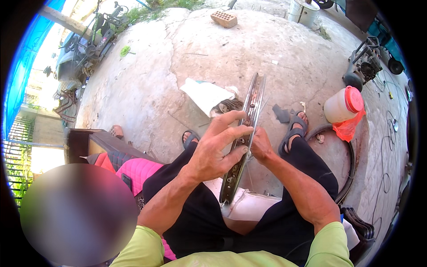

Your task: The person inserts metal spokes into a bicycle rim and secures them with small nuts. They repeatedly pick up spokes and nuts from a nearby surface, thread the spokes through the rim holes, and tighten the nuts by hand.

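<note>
A metal wheel rim (pixel 235 178) stands edge-on between my knees, its channel with a row of holes facing me and brownish stains on it. My left hand (pixel 215 147) grips it from the left, with fingers reaching across the channel and the thumb against the near side. Close against the rim's right side is my right hand (pixel 261 144), its fingers curled and partly hidden behind the metal. What those fingers hold cannot be made out. A thin spoke-like line shows below the right hand. The lower end of the rim rests near a pale cloth or sack (pixel 253 207) between my thighs.
Ahead lies a white sack (pixel 207 95) beside a bundle of thin rods (pixel 229 106). To the right are a lidded bucket (pixel 338 107), a red plastic bag (pixel 349 127), a black tyre (pixel 353 164) and a wheeled machine (pixel 367 62). A brick (pixel 223 19) lies farther off.
</note>
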The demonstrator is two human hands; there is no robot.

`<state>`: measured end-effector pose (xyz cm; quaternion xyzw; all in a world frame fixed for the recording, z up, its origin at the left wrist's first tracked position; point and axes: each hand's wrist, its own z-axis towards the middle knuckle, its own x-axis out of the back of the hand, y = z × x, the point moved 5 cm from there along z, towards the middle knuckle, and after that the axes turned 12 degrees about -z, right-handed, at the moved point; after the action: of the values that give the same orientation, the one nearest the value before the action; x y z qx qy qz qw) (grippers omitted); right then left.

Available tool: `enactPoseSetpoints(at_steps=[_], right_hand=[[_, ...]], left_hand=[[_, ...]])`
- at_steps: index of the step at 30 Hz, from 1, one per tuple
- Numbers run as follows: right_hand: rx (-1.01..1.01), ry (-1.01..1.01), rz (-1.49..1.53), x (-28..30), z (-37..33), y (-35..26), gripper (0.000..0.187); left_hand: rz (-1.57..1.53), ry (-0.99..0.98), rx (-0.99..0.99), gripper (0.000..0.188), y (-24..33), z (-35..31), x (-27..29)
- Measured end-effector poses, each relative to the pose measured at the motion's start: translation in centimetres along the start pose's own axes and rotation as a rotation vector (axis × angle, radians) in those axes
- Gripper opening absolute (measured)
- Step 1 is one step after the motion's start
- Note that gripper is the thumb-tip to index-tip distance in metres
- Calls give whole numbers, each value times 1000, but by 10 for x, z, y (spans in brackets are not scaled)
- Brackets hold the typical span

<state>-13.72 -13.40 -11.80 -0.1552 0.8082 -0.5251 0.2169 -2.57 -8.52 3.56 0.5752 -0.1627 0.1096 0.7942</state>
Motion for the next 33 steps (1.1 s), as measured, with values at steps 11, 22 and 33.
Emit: enactPoseSetpoints(at_steps=[11, 22, 33], right_hand=[[6, 0, -42, 1, 3, 5, 31], [16, -9, -94, 5, 7, 10, 33], [-38, -49, -132, 3, 6, -3, 46]], left_hand=[[29, -25, -26, 26, 0, 0, -1], [-66, 27, 79, 41, -14, -1, 1], [-633, 93, 620, 36, -52, -12, -16]])
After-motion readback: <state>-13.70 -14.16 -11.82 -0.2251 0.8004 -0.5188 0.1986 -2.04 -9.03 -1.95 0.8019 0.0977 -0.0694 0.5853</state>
